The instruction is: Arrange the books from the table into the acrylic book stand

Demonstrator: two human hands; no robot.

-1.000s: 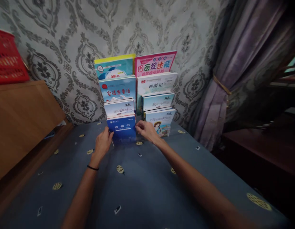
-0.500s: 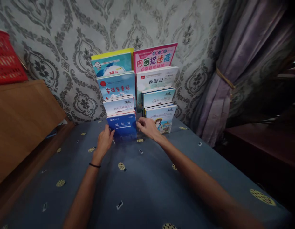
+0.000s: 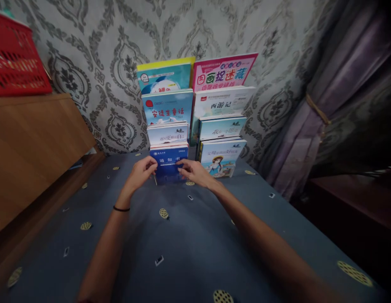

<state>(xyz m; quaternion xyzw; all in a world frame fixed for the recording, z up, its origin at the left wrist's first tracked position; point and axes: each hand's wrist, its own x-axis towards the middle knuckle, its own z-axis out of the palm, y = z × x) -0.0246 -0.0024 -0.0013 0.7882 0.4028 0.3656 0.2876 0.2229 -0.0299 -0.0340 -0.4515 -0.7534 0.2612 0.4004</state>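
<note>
Near the wall, a blue booklet (image 3: pixel 167 171) dated 2022 stands upright at the front of the left row of books. At its left edge is my left hand (image 3: pixel 140 173), thumb and bent fingers apart, the tips against the cover's edge. My right hand (image 3: pixel 197 173) reaches to the lower right of the same cover. Its index finger lies over the front, with the thumb apart below, and it grips nothing that I can see. Behind the booklet rise a pale book (image 3: pixel 167 134), a blue storybook (image 3: pixel 167 108) and a teal book (image 3: pixel 165 79).
Beside it stands a second row, with a girl-in-hat cover (image 3: pixel 225 158) in front and a pink book (image 3: pixel 225 71) at the back. A blue patterned cloth (image 3: pixel 170 240) covers the table. On the left are a wooden cabinet (image 3: pixel 40 147) and red basket (image 3: pixel 18 59); a curtain (image 3: pixel 296 160) hangs right.
My right hand has moved from the booklet's right edge onto its front. My left hand has risen slightly along the left edge. The whole view has shifted, so the books appear farther right.
</note>
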